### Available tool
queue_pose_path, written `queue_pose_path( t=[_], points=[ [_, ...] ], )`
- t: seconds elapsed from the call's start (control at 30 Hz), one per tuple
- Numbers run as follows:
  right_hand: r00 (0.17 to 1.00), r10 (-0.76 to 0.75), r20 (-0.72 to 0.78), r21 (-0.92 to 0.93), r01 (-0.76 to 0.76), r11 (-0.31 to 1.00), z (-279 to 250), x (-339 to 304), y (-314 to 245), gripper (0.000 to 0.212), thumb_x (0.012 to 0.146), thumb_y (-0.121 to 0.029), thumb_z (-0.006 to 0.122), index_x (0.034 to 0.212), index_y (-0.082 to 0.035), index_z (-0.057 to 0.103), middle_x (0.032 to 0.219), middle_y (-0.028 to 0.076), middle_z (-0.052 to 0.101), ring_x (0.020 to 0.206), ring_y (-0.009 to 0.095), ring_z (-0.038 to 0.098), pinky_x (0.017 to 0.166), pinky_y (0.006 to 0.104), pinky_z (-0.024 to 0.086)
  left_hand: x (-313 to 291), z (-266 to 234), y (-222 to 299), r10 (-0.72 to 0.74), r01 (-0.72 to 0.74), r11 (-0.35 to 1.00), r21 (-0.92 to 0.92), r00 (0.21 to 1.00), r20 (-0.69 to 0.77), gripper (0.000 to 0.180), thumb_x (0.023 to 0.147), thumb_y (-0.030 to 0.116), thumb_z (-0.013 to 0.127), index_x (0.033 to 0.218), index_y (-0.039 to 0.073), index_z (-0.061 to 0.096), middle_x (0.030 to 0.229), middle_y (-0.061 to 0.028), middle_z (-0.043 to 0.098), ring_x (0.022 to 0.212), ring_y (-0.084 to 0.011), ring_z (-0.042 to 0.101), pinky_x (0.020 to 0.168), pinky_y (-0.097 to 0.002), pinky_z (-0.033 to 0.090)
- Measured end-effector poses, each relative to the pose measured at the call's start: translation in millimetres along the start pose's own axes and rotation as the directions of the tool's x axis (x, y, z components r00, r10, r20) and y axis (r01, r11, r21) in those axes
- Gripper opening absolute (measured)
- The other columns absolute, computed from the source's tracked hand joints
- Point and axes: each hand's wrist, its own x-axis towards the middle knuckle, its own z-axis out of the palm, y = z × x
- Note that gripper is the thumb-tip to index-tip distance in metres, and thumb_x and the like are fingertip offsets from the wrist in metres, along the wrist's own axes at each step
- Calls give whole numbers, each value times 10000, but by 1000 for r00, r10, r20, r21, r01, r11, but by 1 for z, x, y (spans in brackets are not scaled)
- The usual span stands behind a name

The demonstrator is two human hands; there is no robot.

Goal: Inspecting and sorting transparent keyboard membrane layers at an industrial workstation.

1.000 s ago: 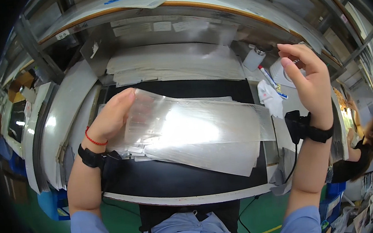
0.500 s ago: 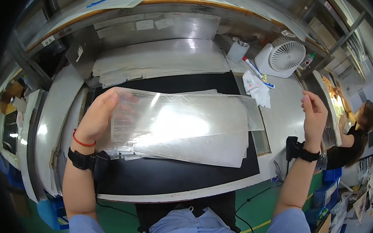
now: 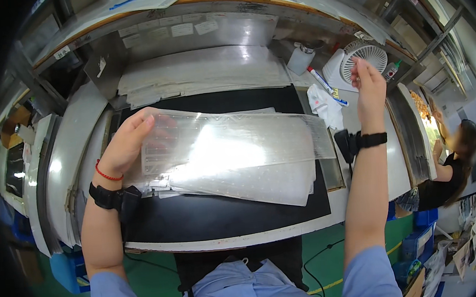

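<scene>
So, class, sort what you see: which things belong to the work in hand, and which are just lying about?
Seemingly in the work:
clear sheet, held by the left hand
stack of sheets beneath it
black mat under the stack
right hand, raised, apart from the sheet

Seemingly lying about:
white fan
bottle
red-capped marker
crumpled white tissue

Counts as read off my feed. Hands: two, left hand (image 3: 129, 138) and right hand (image 3: 370, 86). Raised clear sheet (image 3: 291, 136): one. Sheet piles on the one bench (image 3: 229, 241): two, front pile (image 3: 272, 188) and rear pile (image 3: 203, 72); I cannot tally sheets within either. Black mat (image 3: 227, 223): one. Fan (image 3: 374, 53): one. White cloth (image 3: 325, 108): one. Bottles: two, pale bottle (image 3: 300, 60) and green-capped bottle (image 3: 392, 70). Markers (image 3: 321, 79): one or two, I can't settle which. Wrist straps (image 3: 373, 139): two. Red bracelet (image 3: 107, 171): one. Other person (image 3: 445, 187): one.
</scene>
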Motion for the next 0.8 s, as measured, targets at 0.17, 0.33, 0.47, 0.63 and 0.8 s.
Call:
queue_pose_path(
  t=[0.17, 0.33, 0.47, 0.63, 0.8],
  points=[
    [994, -96, 60, 207, 82, 975, 17, 17, -63, 282, 989, -236, 567, 1099, 6, 662, 836, -7, 622, 749, 73, 525, 675, 221, 408, 1, 1, 2, -2, 2, 1000, 31, 1000, 14, 442, 1010, 393, 490, 1207, 4, 561, 1144, -104, 629, 996, -183, 636, 878, -320, 512],
    [959, -267, 97, 265, 233, 936, 4, 20, -147, 319, 1013, -250, 513, 1167, 12, 611, 845, -3, 563, 777, 96, 501, 687, 235, 400, -3, -1, 2, -44, 44, 999, -5, 999, -24, 423, 1016, 377, 482, 1188, 1, 573, 1141, -94, 631, 986, -175, 636, 882, -311, 505],
    [942, -330, 61, 57, 327, 943, -47, -17, -203, 335, 1021, -271, 492, 1181, 6, 591, 808, -1, 473, 748, 107, 460, 676, 233, 383, 0, 0, 2, -19, 19, 1000, -10, 1000, 0, 421, 1022, 378, 465, 1183, 5, 577, 1133, -92, 633, 982, -177, 636, 878, -310, 506],
    [975, 135, 175, -439, -45, 897, -99, -106, -115, 235, 974, -182, 553, 1103, -6, 639, 887, 20, 625, 743, 88, 548, 666, 221, 430, -2, -4, 1, 20, -20, 1000, -4, 1000, 9, 435, 1033, 382, 434, 1199, 5, 574, 1127, -90, 634, 994, -178, 630, 879, -320, 508],
    [850, 408, 333, -904, 164, 396, -111, -209, -50, 517, 845, -260, 686, 1260, 26, 569, 1355, 238, 503, 1213, 404, 489, 1001, 445, 421, -2, -4, 4, 20, -19, 999, -27, 999, 46, 457, 1040, 393, 408, 1217, 4, 569, 1149, -103, 632, 1024, -182, 619, 891, -330, 507]
  ],
)
